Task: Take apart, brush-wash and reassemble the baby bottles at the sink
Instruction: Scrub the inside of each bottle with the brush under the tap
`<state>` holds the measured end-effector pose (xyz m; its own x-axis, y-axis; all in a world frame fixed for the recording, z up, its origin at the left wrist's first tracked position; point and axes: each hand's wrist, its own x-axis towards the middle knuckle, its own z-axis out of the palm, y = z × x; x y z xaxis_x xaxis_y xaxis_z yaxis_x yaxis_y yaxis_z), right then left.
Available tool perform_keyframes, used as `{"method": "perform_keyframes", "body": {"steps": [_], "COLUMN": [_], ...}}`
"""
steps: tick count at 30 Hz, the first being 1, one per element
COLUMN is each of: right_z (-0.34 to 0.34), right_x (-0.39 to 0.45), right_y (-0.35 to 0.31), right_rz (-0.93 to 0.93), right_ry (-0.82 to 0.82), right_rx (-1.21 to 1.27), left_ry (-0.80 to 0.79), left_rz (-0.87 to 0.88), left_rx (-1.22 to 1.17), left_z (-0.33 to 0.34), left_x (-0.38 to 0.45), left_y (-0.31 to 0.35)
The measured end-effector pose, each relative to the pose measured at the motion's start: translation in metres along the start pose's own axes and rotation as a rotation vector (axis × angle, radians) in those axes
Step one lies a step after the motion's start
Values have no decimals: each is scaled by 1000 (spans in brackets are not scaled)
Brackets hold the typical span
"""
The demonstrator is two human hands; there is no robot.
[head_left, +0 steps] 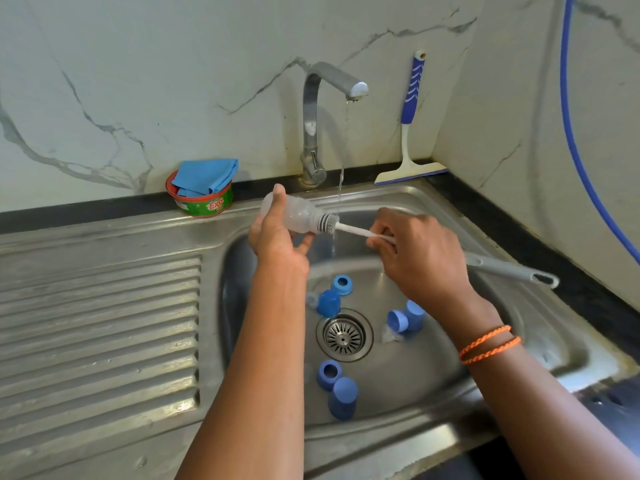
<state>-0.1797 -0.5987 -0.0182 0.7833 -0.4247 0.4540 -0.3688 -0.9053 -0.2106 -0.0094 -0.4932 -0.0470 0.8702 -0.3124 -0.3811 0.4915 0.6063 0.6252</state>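
My left hand grips a clear baby bottle held on its side above the sink, mouth pointing right. My right hand grips the white stem of a bottle brush; its bristles sit at the bottle's mouth and its grey handle sticks out to the right. Blue caps and collars lie in the steel sink: a collar and cap above the drain, a pair to the right, and another pair at the front.
The tap runs a thin stream just right of the bottle. A green soap tub with a blue cloth stands behind the ribbed drainboard. A blue-handled squeegee leans on the wall. A blue hose hangs at right.
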Motion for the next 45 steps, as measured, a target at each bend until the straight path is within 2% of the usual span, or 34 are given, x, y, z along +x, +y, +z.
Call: {"method": "perform_keyframes", "body": {"steps": [4, 7, 9, 12, 14, 15, 16, 17, 20, 21, 26, 30, 32, 34, 37, 39, 40, 42, 43, 45], "right_z": [-5, 5, 17, 18, 7, 2, 1, 2, 10, 11, -2, -5, 0, 8, 9, 7, 6, 8, 10, 13], "right_x": [-1, -2, 0, 4, 5, 5, 4, 4, 2, 1, 0, -1, -2, 1, 6, 9, 9, 8, 7, 4], "right_y": [-10, -10, -7, -3, 3, 5, 7, 7, 4, 3, -12, -19, -18, -13, 0, 10, 15, 20, 20, 15], "right_rz": [-120, -20, 118, 394, 467, 457, 436, 393, 161, 126, 76, 140, 188, 333, 648, 769, 790, 767, 694, 465], "right_ry": [156, 74, -70, -385, -586, -638, -635, -569, -210, -148, 41, 72, -12, -151, -485, -657, -701, -679, -609, -387], "right_rx": [-159, -44, 254, 985, 1327, 1392, 1374, 1239, 403, 212, -151, -114, 47, 432, 1148, 1465, 1542, 1477, 1288, 701], "left_ry": [23, -24, -145, -338, -414, -445, -465, -466, -361, -306, -171, -145, -174, -198, -202, -195, -190, -177, -167, -135], "left_rz": [41, 49, 34, -6, -42, -53, -63, -71, -81, -85, -127, -106, -99, -125, -200, -224, -225, -214, -197, -137], "left_rx": [45, -8, -75, -142, -195, -225, -245, -241, -83, -23, 48, 20, 22, 11, -28, -36, -32, -32, -25, 23], "left_z": [3, 2, 2, 2, 2, 2, 2, 3, 4, 4, 7, 6, 6, 7, 10, 13, 14, 16, 15, 15], "left_x": [-4, -3, -4, -7, -7, -7, -7, -7, -9, -10, -13, -13, -11, -10, -14, -16, -16, -15, -13, -11], "left_y": [-2, -1, 2, 4, 3, 3, 4, 3, -1, -2, -8, -8, -7, -8, -14, -19, -20, -20, -20, -20]}}
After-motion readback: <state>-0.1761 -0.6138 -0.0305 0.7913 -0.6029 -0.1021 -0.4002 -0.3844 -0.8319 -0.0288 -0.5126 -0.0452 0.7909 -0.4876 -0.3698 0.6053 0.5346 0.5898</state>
